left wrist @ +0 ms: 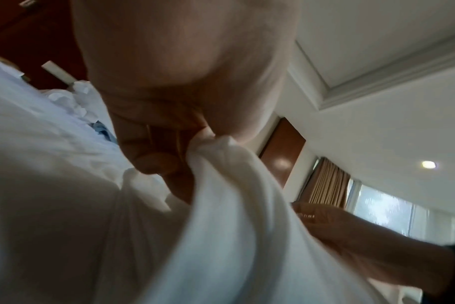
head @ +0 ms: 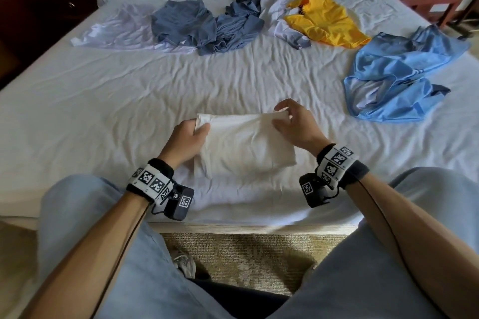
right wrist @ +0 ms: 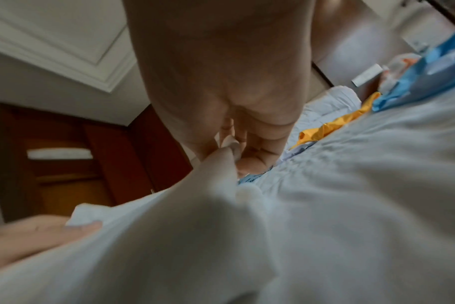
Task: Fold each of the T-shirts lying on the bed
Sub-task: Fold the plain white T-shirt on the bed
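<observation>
— Knees in pale jeans (head: 90, 254) sit closest, at the foot of the bed (head: 77, 116). Past them, what's being worked?

— One white T-shirt (head: 241, 147), already a compact rectangle on the sheet near the bed's front edge. Left hand (head: 185, 141) pinches its far left corner, right hand (head: 295, 124) pinches the far right corner; both sets of fingers curl onto cloth, lifting that edge.

— How should this fold go?

— I'd keep the two corners level and taut, bring them toward the near hem, line up the edges, then press flat. Uneven pull would likely skew the stack.

— What do the wrist cameras add?

— Left wrist view shows the thumb and fingers (left wrist: 153, 156) bunching a thick roll of fabric, so several layers are caught. Right wrist view shows only a thin edge nipped between fingertips (right wrist: 237, 144).

— And the head view alone?

— It shows the unfolded pile: grey-blue shirts (head: 207, 23), a yellow one (head: 326, 21), a light blue one (head: 396, 72), well apart from the hands.
</observation>
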Tool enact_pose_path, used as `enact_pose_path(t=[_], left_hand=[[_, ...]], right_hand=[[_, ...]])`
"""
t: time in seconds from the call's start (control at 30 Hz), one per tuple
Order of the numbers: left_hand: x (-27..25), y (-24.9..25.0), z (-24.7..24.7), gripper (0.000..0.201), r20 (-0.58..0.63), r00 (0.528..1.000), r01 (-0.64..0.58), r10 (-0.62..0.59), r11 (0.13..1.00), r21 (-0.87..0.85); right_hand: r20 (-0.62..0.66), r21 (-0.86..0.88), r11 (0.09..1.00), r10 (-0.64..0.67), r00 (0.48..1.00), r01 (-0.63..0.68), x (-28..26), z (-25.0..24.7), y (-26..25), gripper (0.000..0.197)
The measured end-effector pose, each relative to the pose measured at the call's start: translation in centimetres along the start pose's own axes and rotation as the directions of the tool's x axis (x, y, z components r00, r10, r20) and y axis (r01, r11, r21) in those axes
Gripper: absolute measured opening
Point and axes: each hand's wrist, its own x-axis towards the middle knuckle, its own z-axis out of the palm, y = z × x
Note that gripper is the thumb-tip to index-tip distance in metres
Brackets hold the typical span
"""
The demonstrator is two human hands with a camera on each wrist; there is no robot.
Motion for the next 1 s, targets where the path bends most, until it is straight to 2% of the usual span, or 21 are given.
enact_pose_path(t=[0.1, 0.2, 0.37, 0.43, 0.53, 0.6, 0.7, 0.83, 0.93, 1.0], left_hand=[[0.9, -0.5, 0.7, 0.033, 0.028, 0.999, 0.033, -0.039, 0.976, 0.214], [1.3, -1.1, 1.1, 0.032, 0.031, 0.994, 0.084, -0.100, 0.939, 0.334], [1.2, -1.3, 1.3, 0.037, 0.011, 0.997, 0.075, -0.082, 0.951, 0.300], [1.0, -1.0, 1.2, 0.038, -0.053, 0.998, 0.052, -0.039, 0.959, 0.279], [0.8, -0.5, 1.0, 0.030, -0.137, 0.991, 0.039, -0.002, 0.963, 0.266], [0.9, -0.7, 1.0, 0.027, -0.143, 0.990, 0.044, -0.008, 0.966, 0.254], [1.4, -1.0, 1.4, 0.029, -0.119, 0.992, 0.065, -0.039, 0.973, 0.223], [2.5, -1.1, 1.6, 0.030, -0.087, 0.992, 0.110, -0.094, 0.974, 0.199], [2.9, -1.0, 1.5, 0.032, -0.022, 0.989, 0.148, -0.146, 0.964, 0.221], [2.6, -0.4, 1.3, 0.029, -0.017, 0.992, 0.125, -0.126, 0.941, 0.314]], right_hand=[[0.041, -0.137, 0.990, -0.026, 0.999, 0.031, 0.8, 1.4, 0.3, 0.028], [0.081, -0.201, 0.978, -0.032, 0.996, 0.048, 1.3, 2.3, 0.4, 0.026], [0.136, -0.283, 0.953, -0.071, 0.988, 0.107, 1.6, 3.0, 0.9, 0.023], [0.068, -0.231, 0.964, -0.117, 0.991, 0.130, 1.7, 2.7, 0.7, 0.024], [-0.048, -0.159, 0.976, -0.162, 0.986, 0.152, 1.9, 2.3, 0.2, 0.022], [-0.038, -0.154, 0.978, -0.151, 0.988, 0.143, 2.0, 2.4, 0.4, 0.023], [0.082, -0.294, 0.940, -0.158, 0.984, 0.175, 1.8, 2.7, 0.5, 0.029], [0.325, -0.516, 0.777, -0.212, 0.922, 0.361, 0.1, 2.7, -0.6, 0.057], [0.454, -0.538, 0.748, -0.131, 0.881, 0.388, -1.2, 3.7, -0.4, 0.069], [0.497, -0.552, 0.742, -0.073, 0.865, 0.380, -1.6, 4.4, 0.3, 0.071]])
